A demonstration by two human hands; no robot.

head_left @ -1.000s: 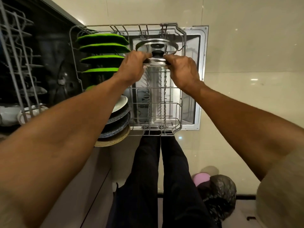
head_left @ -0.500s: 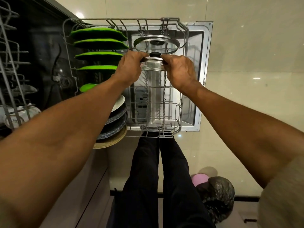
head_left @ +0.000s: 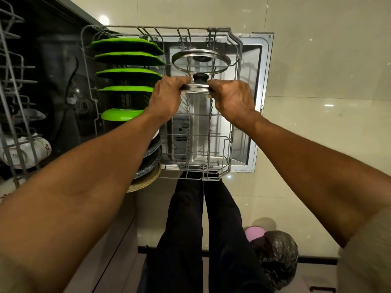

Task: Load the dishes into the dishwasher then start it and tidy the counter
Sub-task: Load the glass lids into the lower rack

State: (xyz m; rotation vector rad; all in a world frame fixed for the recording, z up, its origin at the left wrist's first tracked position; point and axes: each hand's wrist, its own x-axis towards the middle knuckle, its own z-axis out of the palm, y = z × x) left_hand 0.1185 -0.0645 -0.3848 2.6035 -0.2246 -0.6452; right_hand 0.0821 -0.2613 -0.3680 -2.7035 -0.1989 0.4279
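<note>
Both hands are gripping a glass lid (head_left: pixel 195 86) by its rim over the pulled-out lower rack (head_left: pixel 236 106), the left hand (head_left: pixel 167 98) and right hand (head_left: pixel 231 98) curling their fingers around opposite edges. A second lid (head_left: pixel 201 61) is standing in the rack just behind it, and green plates (head_left: pixel 127 60) are lining the rack's left side.

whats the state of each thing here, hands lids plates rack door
left hand: gripping held lid's rim
right hand: gripping same rim
held lid: over rack, knob up
far lid: standing in rack
green plates: slotted on edge
lower rack: pulled out
dishwasher door: open
</note>
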